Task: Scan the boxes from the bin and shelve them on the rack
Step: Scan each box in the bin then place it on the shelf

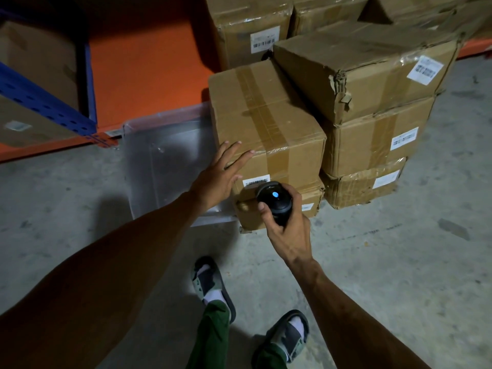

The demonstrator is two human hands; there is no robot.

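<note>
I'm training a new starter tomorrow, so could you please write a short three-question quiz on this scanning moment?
1. True or false: the left hand grips the taped box.
2. What does the right hand hold? A) tape roll B) scanner C) knife
3. What is the scanner aimed at?

Key: 1. False, it rests flat against the box. 2. B. 3. The barcode label on the box's near face.

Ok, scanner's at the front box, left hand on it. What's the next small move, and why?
Probably pull the scanner back slightly and aim at the label: its head partly covers the barcode. The left hand already rests flat on the box, steadying it.
</note>
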